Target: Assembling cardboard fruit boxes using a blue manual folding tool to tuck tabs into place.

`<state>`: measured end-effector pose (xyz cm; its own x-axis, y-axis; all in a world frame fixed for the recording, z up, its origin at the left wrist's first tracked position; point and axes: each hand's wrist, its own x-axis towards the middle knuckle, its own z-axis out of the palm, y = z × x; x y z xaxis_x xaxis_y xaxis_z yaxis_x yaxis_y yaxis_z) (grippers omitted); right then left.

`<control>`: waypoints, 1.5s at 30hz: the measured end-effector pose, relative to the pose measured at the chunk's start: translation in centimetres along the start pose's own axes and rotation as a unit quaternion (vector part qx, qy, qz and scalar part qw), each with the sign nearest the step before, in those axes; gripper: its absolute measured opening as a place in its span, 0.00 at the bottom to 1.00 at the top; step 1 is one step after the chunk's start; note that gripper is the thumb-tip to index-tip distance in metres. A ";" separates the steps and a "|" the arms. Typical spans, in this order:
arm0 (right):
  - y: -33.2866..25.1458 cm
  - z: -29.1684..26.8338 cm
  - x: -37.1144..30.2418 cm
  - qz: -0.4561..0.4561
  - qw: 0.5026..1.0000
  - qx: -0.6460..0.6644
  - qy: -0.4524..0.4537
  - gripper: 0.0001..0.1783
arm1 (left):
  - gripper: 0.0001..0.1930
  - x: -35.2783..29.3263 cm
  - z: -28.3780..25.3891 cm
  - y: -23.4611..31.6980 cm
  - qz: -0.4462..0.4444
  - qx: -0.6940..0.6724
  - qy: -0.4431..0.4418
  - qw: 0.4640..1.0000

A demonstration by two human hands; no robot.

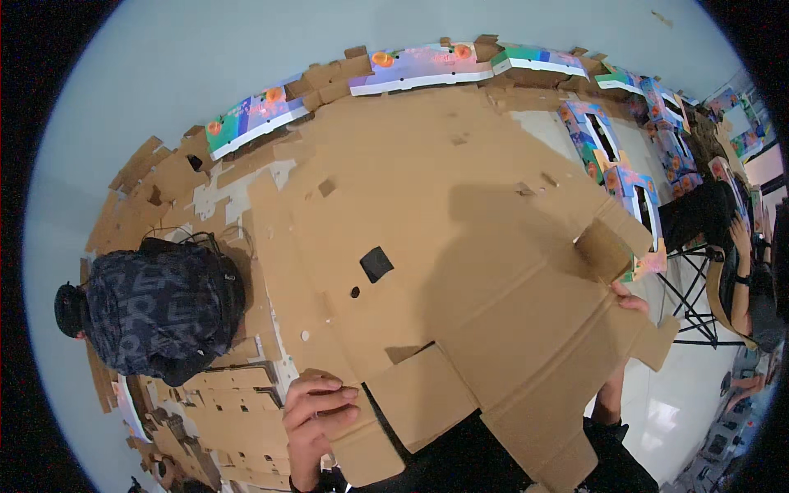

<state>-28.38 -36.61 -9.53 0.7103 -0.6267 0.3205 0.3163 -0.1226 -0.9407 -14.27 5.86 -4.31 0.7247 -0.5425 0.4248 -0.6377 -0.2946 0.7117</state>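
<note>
In front of me is a brown cardboard sheet point(542, 320) with crease lines and cut flaps, its near edge close to my body. My left hand point(316, 415) is closed round a flap at the near left, fingers curled over its top. On the right, the fingers of my right hand point(629, 298) grip the sheet's edge beside a raised flap point(608, 251); the rest of that hand is hidden under the cardboard. A dark square opening point(377, 264) and a small round one point(355, 292) show in the brown cardboard farther off.
A black patterned backpack point(164, 304) sits on cardboard at the left. Printed colourful boxes point(423, 67) line the wall at the back, and more boxes point(637, 201) stand at the right. Another person's hand point(740, 238) and a folding chair point(699, 304) are at the far right.
</note>
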 end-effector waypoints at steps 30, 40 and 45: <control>-7.3 2.9 -1.2 -0.061 0.912 -0.334 -0.229 0.08 | 0.07 -0.1 -4.7 2.7 0.052 0.141 0.002 0.989; -6.5 4.6 -3.8 -0.032 0.921 -0.276 -0.272 0.21 | 0.10 -0.1 -2.6 1.5 0.177 0.145 0.058 0.972; -7.0 1.0 -3.8 0.011 0.870 -0.393 -0.297 0.41 | 0.11 -0.3 -1.9 1.5 0.158 0.133 0.055 0.977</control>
<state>-32.65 -32.57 -4.10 0.9843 -0.1556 0.0833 -0.0629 -0.7502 -0.6583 -14.93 7.07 -2.26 0.4944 -0.5566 0.6676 -0.8691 -0.3274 0.3708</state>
